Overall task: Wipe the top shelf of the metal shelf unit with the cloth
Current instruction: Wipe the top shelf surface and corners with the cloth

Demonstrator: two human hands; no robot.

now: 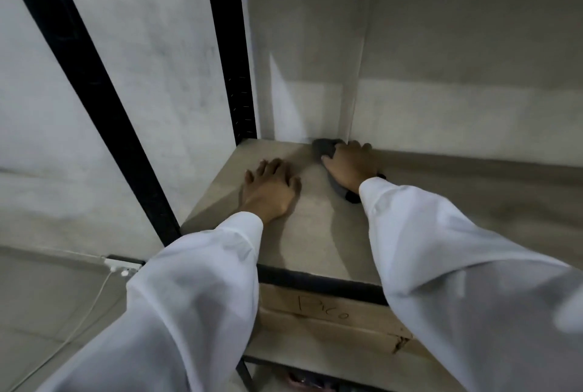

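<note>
Grey cloth [325, 148] lies at the back of the wooden shelf board [315, 234], held under the curled fingers of the right hand [350, 166], while the left hand [271, 190] rests flat mid-board, fingers spread.

Single view, worn on the head, wide-angle. It faces forward and down onto a shelf board [315, 234] of the black-framed shelf unit [101, 101], from close in front, near the unit's left end. Two white sleeves [195, 281] enter from the bottom edge. The wall [457, 44] behind fills the upper frame; the floor [38, 313] shows at lower left. Uprights lean toward the margins.
</note>
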